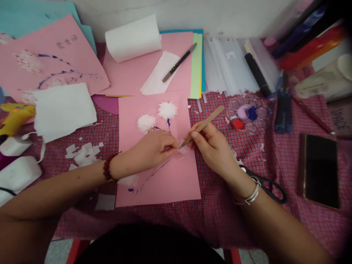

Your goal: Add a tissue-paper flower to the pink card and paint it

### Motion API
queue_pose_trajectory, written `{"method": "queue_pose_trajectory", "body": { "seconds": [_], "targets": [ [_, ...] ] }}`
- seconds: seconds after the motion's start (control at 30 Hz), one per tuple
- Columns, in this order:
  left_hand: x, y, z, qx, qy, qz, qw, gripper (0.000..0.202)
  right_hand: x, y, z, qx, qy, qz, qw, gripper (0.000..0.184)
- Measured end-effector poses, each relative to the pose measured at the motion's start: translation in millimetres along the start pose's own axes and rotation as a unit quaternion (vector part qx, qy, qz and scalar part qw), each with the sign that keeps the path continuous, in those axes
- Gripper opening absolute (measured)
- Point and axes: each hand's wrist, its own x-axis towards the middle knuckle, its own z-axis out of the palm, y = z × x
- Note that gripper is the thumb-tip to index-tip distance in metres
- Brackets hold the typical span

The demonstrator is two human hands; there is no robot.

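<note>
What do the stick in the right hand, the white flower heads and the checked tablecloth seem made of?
Stick: probably wood, possibly card, matte, judging by its flat, plain tan surface.
White flower heads: likely thin paper, matte, from the ragged, layered edges.
Tablecloth: apparently woven fabric, dull, given its soft folds.

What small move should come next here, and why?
Perhaps the right hand should draw the flat stick slightly back: its narrow tip is right at the fingertips of the left hand, over the pink sheet, and backing off would give those fingers room.
</note>
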Motion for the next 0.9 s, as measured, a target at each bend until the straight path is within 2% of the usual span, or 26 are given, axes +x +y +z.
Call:
{"method": "queue_pose_trajectory", "body": {
  "seconds": [0.23, 0.43, 0.5, 0.63, 0.73, 0.83, 0.9],
  "targets": [
    [4, -5, 2.3, 0.028, -0.028, -0.043, 0.998, 0.017, 3, 2, -2, -0.024, -0.006, 0.014, 1.000, 0.008],
    [8, -3, 0.0, 0.041, -0.064, -0.051, 0.996, 0.016, 6, 2, -2, 0.004, -0.026, 0.051, 0.998, 0.009],
    [8, -3, -0.2, 0.038, -0.065, -0.044, 0.996, 0.016, 6, 3, -2, 0.028, -0.009, 0.062, 0.998, 0.008],
    [9, -7, 2.1, 0.017, -0.052, -0.037, 0.998, 0.015, 3, 2, -5, 0.087, 0.070, 0.043, 0.993, 0.008],
    [15, -6, 2.0, 0.001, -0.058, -0.062, 0.996, 0.014, -1, -1, -5, 0.094, 0.054, 0.021, 0.994, 0.010],
    [20, 3, -10.1, -0.071, -0.070, -0.094, 0.991, 0.013, -3, -2, -3, 0.081, 0.033, 0.006, 0.996, 0.012],
    [17, 11, -27.4, -0.140, -0.042, -0.100, 0.984, 0.016, -3, -1, -2, 0.078, 0.031, 0.000, 0.996, 0.012]
  ]
}}
